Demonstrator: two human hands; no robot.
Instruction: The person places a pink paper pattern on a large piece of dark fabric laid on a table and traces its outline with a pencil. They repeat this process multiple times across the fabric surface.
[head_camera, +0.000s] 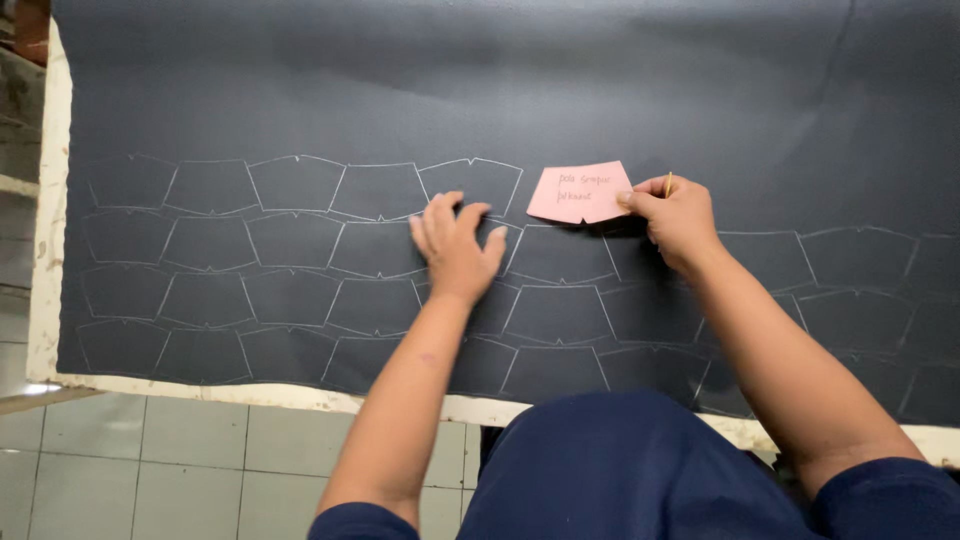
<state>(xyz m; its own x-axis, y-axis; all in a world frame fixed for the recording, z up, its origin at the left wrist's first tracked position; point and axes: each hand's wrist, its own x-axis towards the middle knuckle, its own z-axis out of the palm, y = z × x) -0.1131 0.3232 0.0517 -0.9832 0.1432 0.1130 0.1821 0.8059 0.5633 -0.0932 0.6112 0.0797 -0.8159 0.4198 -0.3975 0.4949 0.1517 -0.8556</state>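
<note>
- Head view looks down on a dark sheet (500, 90) spread over a table (45, 300), with rows of pale traced outlines (290, 250) across it.
- Left hand (455, 245) lies flat and open, fingers spread, pressing the sheet just left of a pink paper pattern (580, 192).
- Right hand (680, 220) is closed – fingertips pin the pattern's right edge, and a thin yellow marking tool (668, 184) is pinched between the fingers.
- Pattern sits on the sheet at the end of the top row of outlines, beside the last traced shape.
- Pattern looks light, thin and fairly stiff, likely to slide on the smooth sheet – best held down near its edges.
- Sheet looks soft and limp.
- Tiled floor (150, 470) shows below the table; the person's dark blue clothing (620, 470) hides the near edge. Nothing crowds the pattern.
</note>
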